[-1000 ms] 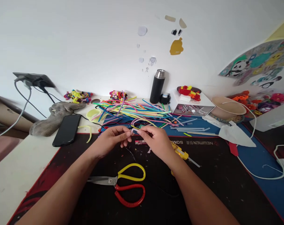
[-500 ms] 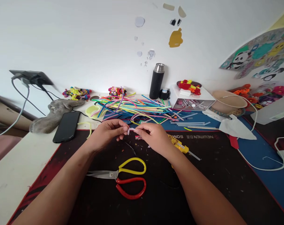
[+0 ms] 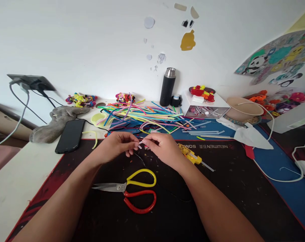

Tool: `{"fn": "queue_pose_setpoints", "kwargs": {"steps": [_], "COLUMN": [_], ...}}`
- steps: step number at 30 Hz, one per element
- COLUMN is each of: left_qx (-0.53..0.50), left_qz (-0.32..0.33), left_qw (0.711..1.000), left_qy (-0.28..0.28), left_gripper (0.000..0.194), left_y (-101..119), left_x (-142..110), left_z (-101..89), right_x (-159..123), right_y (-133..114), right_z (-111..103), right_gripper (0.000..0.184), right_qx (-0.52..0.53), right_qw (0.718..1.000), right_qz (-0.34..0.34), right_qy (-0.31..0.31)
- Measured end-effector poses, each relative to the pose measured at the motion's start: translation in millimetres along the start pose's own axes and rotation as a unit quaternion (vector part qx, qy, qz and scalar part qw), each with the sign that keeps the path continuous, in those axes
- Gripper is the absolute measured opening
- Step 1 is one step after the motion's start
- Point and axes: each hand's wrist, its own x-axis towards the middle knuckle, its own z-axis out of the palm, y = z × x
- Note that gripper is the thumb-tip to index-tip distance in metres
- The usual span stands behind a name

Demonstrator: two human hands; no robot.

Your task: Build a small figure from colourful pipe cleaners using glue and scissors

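Note:
My left hand (image 3: 119,144) pinches a short, pale lilac-white piece of pipe cleaner (image 3: 140,145) between thumb and fingertips. From the other side my right hand (image 3: 165,148) grips the same small piece, so the fingertips nearly meet. Its exact shape is mostly covered by the fingers. Below the hands, scissors (image 3: 121,187) with one yellow and one red handle lie on the dark mat (image 3: 172,218), blades to the left. A yellow glue gun (image 3: 193,158) with a clear stick rests partly behind my right wrist.
A pile of colourful pipe cleaners (image 3: 147,117) spreads behind the hands, with clear glue sticks (image 3: 205,132) to its right. A black phone (image 3: 70,136) lies at left. Along the wall stand a black flask (image 3: 167,87), a white box (image 3: 210,106) and a beige bowl (image 3: 245,109).
Both hands have shifted very slightly downward, and the pale piece is now turned a little between the fingertips. The view has drifted slightly; the scissors and other objects stay in place.

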Motion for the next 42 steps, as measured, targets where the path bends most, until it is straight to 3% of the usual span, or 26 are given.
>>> {"fn": "queue_pose_setpoints", "kwargs": {"steps": [9,13,19,31,37,42], "left_qx": [-0.142,-0.224,-0.282,-0.33,-0.293,-0.265], "left_qz": [-0.016,-0.021,-0.004,0.011,0.028,0.031], "left_qw": [0.988,0.969,0.952,0.923,0.925,0.933], "left_qy": [0.051,0.098,0.121,0.196,0.243,0.24], "left_gripper": [0.048,0.047,0.043,0.042,0.044,0.042], "left_y": [4,2,3,5,1,-9], "left_x": [2,2,1,-2,0,0], "left_z": [21.1,31.8,41.6,52.7,59.7,60.9], "right_x": [0,-2,-2,-6,-7,-7], "right_y": [5,3,-2,-5,-3,-4], "right_z": [4,8,14,31,36,37], "right_gripper": [0.02,0.027,0.033,0.031,0.027,0.026], "right_qx": [0.101,0.134,0.238,0.236,0.194,0.188], "right_qw": [0.993,0.988,0.967,0.968,0.978,0.979], "right_qz": [0.052,0.077,0.092,0.086,0.08,0.081], "right_qy": [0.035,0.022,0.011,-0.006,0.017,0.022]}}
